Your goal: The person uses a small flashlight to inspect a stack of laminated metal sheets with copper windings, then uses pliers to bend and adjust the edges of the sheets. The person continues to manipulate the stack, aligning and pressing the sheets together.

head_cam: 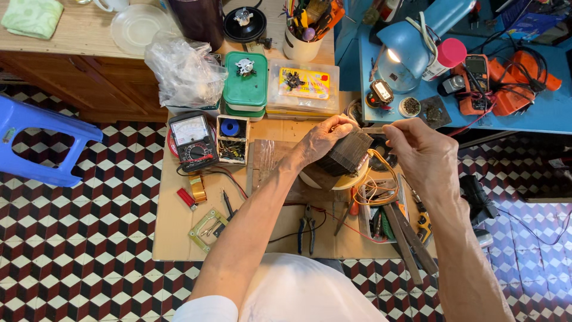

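Note:
My left hand (pixel 322 138) grips a dark block of stacked metal plates (pixel 348 154), a transformer core, held above a round cream spool (pixel 345 179). My right hand (pixel 420 152) pinches a thin flat metal strip (pixel 374 129) at the top edge of the block. Loops of orange wire (pixel 381 179) hang from the core under my right hand. Both hands are over the middle of a low wooden work board (pixel 179 220).
On the board lie an analog multimeter (pixel 192 140), a small parts box (pixel 232 140), pliers (pixel 307 229), a screwdriver, files (pixel 411 238) and a red lighter. Plastic boxes (pixel 304 86), a plastic bag and a tool cup sit behind. A blue lamp (pixel 411 42) lights a blue table at right. A blue stool (pixel 36 143) stands left.

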